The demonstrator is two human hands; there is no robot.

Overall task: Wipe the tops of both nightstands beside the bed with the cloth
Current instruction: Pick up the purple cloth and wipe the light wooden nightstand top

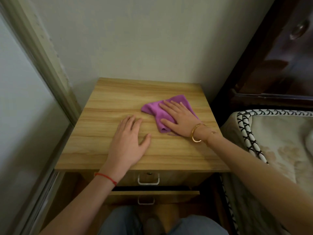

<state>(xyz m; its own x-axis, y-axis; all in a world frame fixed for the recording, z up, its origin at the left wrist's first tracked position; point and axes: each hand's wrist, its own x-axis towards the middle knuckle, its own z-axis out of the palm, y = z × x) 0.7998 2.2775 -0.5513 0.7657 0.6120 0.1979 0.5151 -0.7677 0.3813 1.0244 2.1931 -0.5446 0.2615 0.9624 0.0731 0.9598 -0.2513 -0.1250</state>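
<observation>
Right hand (180,118) lay flat with straight fingers (169,106) pressing the purple cloth (153,110) on the right half of the wooden nightstand (118,99) top, left hand (128,141) rested open beside it, bed (279,141) at right

Square light-wood nightstand (118,102), pale grain running left to right, set in the corner against the far wall, bed just to its right. Two front drawers with metal handles; lower one slightly pulled out. Rumpled purple microfibre cloth (155,109) lies on the top, right of centre, toward the far side, partly bunched, one folded end pointing near. Rest of top bare wood.
</observation>
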